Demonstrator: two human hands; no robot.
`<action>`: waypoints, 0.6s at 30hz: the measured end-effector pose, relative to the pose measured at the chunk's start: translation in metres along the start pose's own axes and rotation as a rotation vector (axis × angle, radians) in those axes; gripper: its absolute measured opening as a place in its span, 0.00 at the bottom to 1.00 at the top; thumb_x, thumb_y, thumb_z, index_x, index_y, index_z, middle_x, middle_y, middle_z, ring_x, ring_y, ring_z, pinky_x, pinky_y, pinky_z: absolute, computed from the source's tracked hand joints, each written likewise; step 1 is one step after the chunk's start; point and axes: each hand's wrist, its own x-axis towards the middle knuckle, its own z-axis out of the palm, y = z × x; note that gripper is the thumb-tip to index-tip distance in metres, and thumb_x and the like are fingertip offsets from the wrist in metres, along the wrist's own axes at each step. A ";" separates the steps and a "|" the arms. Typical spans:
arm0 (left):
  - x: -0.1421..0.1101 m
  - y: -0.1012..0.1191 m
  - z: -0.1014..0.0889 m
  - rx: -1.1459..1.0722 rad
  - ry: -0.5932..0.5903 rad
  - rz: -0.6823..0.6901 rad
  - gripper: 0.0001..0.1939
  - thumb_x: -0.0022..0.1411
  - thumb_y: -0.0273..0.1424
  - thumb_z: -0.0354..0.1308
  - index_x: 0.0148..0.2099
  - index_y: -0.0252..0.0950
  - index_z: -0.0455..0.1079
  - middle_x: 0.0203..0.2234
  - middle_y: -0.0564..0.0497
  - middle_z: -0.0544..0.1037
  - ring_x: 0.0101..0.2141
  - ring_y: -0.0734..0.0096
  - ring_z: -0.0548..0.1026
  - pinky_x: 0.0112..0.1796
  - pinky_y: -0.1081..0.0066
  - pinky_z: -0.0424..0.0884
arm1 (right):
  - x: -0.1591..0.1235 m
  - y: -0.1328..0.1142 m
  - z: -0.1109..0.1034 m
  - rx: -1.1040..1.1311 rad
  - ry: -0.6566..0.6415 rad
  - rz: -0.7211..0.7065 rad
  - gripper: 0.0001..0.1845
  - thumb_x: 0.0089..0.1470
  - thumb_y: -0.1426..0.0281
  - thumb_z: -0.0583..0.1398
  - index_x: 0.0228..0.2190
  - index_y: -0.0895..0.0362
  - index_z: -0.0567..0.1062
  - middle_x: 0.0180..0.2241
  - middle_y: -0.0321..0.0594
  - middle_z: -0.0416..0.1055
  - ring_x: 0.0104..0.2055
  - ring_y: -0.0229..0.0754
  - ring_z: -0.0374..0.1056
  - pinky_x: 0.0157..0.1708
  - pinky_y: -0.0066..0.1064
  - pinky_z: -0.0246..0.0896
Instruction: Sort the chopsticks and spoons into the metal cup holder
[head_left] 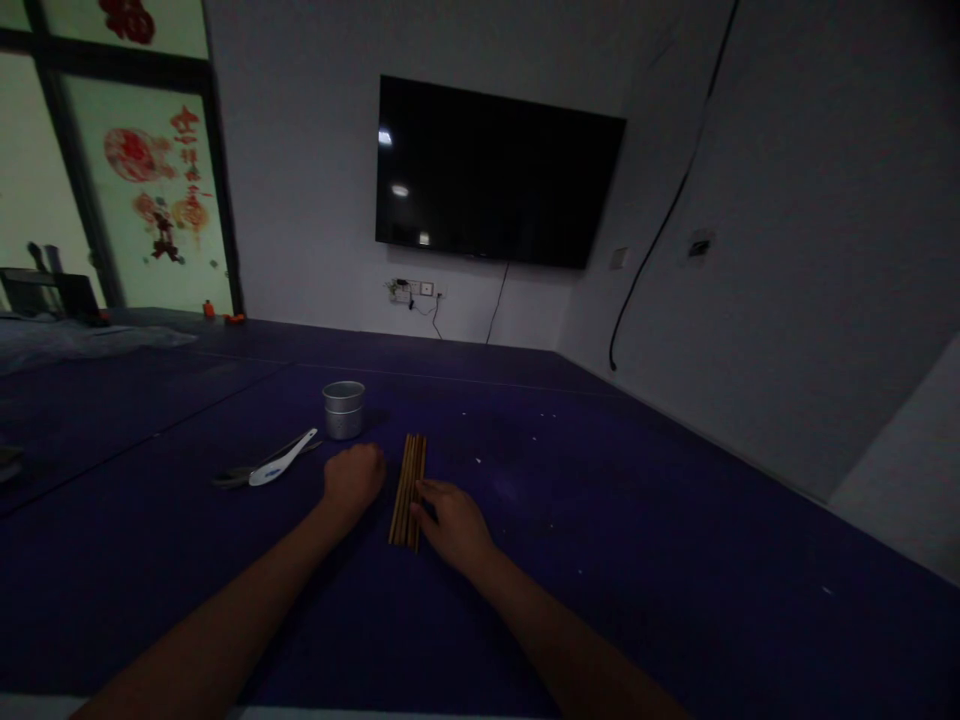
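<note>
Several brown wooden chopsticks lie side by side on the purple tabletop, pointing away from me. My right hand is at their right side, its thumb and forefinger closed on the rightmost chopstick, whose near end sticks out slightly past the others. My left hand rests on the table just left of the row, curled into a fist with nothing showing from it. Beyond that fist stands a silver metal cup, seemingly two stacked. A white spoon with a blue mark lies left of the fist.
Dark metal utensils lie partly under the spoon. Small white specks dot the purple tabletop. Clear plastic sheeting and a black holder are at the far left. A television hangs on the wall behind.
</note>
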 end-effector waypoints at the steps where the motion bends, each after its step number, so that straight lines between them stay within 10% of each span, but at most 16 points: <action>1: 0.003 -0.008 -0.001 0.022 0.034 -0.034 0.20 0.62 0.30 0.38 0.40 0.29 0.71 0.32 0.39 0.75 0.35 0.54 0.75 0.31 0.64 0.69 | 0.000 0.000 0.000 -0.001 0.000 0.004 0.19 0.56 0.68 0.53 0.48 0.58 0.71 0.50 0.45 0.68 0.51 0.44 0.63 0.49 0.33 0.58; 7: 0.019 -0.058 0.001 0.126 0.181 -0.266 0.18 0.59 0.26 0.40 0.45 0.26 0.68 0.40 0.34 0.70 0.40 0.53 0.71 0.32 0.63 0.68 | 0.000 0.001 0.001 -0.006 0.003 0.018 0.19 0.56 0.67 0.53 0.48 0.58 0.71 0.49 0.45 0.68 0.51 0.44 0.63 0.50 0.34 0.57; 18: 0.027 -0.086 0.006 0.083 0.016 -0.381 0.16 0.57 0.24 0.43 0.41 0.28 0.70 0.36 0.35 0.73 0.39 0.52 0.71 0.33 0.64 0.65 | 0.000 -0.001 0.000 0.005 -0.002 0.038 0.19 0.56 0.67 0.53 0.47 0.58 0.71 0.48 0.44 0.69 0.51 0.44 0.63 0.51 0.34 0.56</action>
